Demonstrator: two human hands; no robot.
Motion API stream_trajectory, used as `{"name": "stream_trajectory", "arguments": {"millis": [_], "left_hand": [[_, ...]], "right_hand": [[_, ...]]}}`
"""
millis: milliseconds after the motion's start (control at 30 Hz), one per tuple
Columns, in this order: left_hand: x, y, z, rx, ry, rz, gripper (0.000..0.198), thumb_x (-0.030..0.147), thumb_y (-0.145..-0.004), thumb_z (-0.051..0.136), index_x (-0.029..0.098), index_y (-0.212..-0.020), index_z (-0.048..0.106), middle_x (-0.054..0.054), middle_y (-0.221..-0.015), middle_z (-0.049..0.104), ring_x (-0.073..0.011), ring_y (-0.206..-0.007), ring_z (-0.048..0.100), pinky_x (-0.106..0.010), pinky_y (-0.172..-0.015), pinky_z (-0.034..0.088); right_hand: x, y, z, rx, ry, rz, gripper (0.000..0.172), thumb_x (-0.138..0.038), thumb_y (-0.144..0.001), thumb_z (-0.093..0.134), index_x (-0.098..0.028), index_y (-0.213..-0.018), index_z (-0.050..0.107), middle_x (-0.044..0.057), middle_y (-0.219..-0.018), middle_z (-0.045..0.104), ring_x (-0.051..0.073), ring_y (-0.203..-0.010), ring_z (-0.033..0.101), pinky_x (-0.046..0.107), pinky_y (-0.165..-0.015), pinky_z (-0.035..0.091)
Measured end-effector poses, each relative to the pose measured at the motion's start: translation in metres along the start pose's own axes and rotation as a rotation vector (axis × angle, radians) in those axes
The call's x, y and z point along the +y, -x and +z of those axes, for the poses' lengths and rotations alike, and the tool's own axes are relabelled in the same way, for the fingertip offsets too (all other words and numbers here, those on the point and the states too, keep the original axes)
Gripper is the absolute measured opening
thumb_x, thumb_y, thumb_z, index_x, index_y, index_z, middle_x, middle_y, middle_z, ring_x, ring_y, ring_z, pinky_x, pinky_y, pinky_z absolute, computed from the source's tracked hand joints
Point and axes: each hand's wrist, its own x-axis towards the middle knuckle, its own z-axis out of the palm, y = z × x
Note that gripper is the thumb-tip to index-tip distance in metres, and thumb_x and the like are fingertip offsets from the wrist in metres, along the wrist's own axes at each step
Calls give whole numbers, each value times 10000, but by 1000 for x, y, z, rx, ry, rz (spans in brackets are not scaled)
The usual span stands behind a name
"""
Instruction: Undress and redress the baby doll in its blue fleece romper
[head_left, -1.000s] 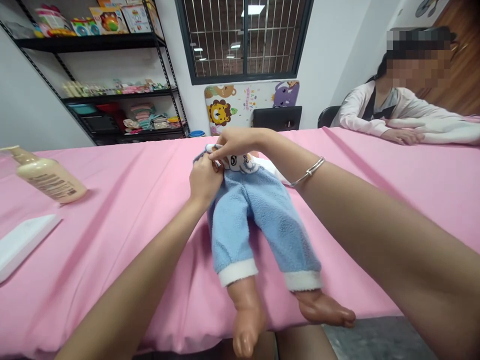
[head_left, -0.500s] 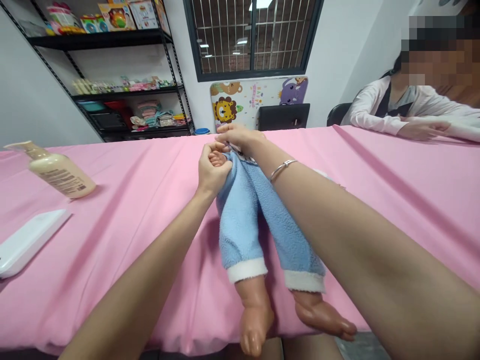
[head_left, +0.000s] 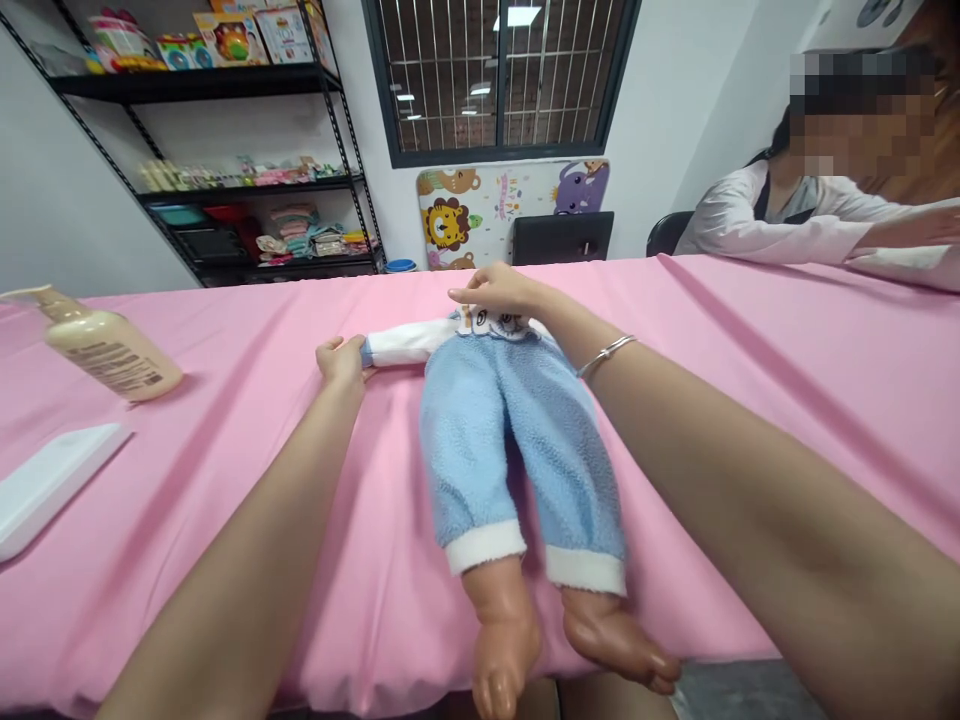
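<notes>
A baby doll (head_left: 517, 440) lies face-up in the centre of the frame on a table covered with a pink cloth (head_left: 787, 380), its bare feet hanging over the near edge at the bottom. It wears fluffy light-blue fleece trousers (head_left: 517, 440) with white cuffs and a white long-sleeved top with a cartoon print at the waist. The doll looks light, with hard, smooth plastic limbs that could slip in the hand; the soft clothing bunches and gives easily, so the sleeved arm, torso or legs are likely the surest places to hold.

The left hand (head_left: 341, 360), left of centre, is closed around the cuff end of the doll's outstretched sleeve (head_left: 401, 343). The right hand (head_left: 499, 290), wearing a silver bangle (head_left: 606, 353), rests with fingers extended on the doll's chest, upper centre.

A pump bottle (head_left: 105, 350) lies at the left. Another person sits at the upper right.
</notes>
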Motion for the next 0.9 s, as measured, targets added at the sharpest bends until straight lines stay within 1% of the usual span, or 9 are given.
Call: {"name": "stream_trajectory", "arguments": {"millis": [200, 367, 467, 533, 600, 667, 767, 833, 900], "left_hand": [[-16, -5, 1, 92, -389, 215, 289, -1, -733, 534, 207, -908, 434, -48, -962, 556, -222, -1019, 576, -394, -963, 445], [-10, 13, 0, 125, -647, 409, 306, -23, -737, 478, 196, -949, 511, -116, -1134, 566, -331, -1201, 477, -536, -1040, 326], [1, 30, 8, 112, -625, 601, 345, -38, -748, 465, 168, -1017, 528, -150, -1199, 546, -321, -1236, 445, -524, -1067, 314], [10, 48, 21, -16, -495, 735, 343, -42, -757, 457, 147, -1036, 520, -144, -1179, 558, -257, -1149, 517, -433, -1034, 392], [21, 72, 37, -253, -333, 804, 306, -20, -786, 453, 143, -1038, 516, -113, -1120, 590, -188, -989, 594, -334, -910, 486], [33, 104, 56, -602, -282, 864, 204, 49, -835, 479, 147, -1003, 542, -70, -992, 643, -162, -897, 625, -280, -810, 518], [46, 151, 85, -1096, -505, 1044, 186, 64, -861, 471, 156, -918, 622, -39, -973, 686, -147, -944, 632, -258, -885, 500], [51, 171, 104, -1203, -864, 1090, 229, 43, -868, 446, 139, -903, 652, -56, -965, 700, -168, -944, 642, -279, -896, 499], [51, 179, 120, -1163, -1157, 1093, 255, 33, -873, 436, 107, -964, 662, -100, -1019, 692, -204, -983, 646, -303, -891, 506]], "right_hand": [[42, 16, -40, -88, -473, -26, 112, -240, -719, 737, -151, -772, 695, 72, -816, 662, 146, -723, 592, 258, -637, 475], [96, 55, -30, -18, -720, 166, 377, -180, -623, 782, -153, -976, 655, 70, -867, 666, 129, -724, 610, 225, -609, 484], [118, 78, -18, 32, -754, 274, 430, -222, -591, 809, -159, -979, 637, 61, -847, 651, 124, -660, 588, 218, -524, 452], [123, 87, -10, 61, -750, 301, 371, -277, -610, 790, -159, -921, 628, 22, -744, 610, 92, -557, 518, 201, -453, 385], [121, 90, -3, 123, -674, 302, 266, -308, -651, 738, -157, -830, 613, -14, -630, 540, 66, -480, 430, 191, -415, 321], [114, 90, 2, 262, -579, 280, 158, -273, -681, 664, -167, -769, 587, -18, -587, 516, 78, -471, 424, 200, -416, 326], [102, 89, 5, 536, -560, 265, 133, -206, -658, 594, -187, -784, 556, 3, -625, 559, 126, -538, 515, 232, -472, 406], [96, 90, 5, 649, -578, 255, 168, -191, -640, 589, -187, -804, 549, 24, -689, 591, 146, -607, 565, 255, -550, 460], [96, 91, 4, 704, -503, 184, 154, -206, -652, 587, -182, -799, 548, 51, -753, 615, 161, -681, 597, 278, -647, 496]]}}
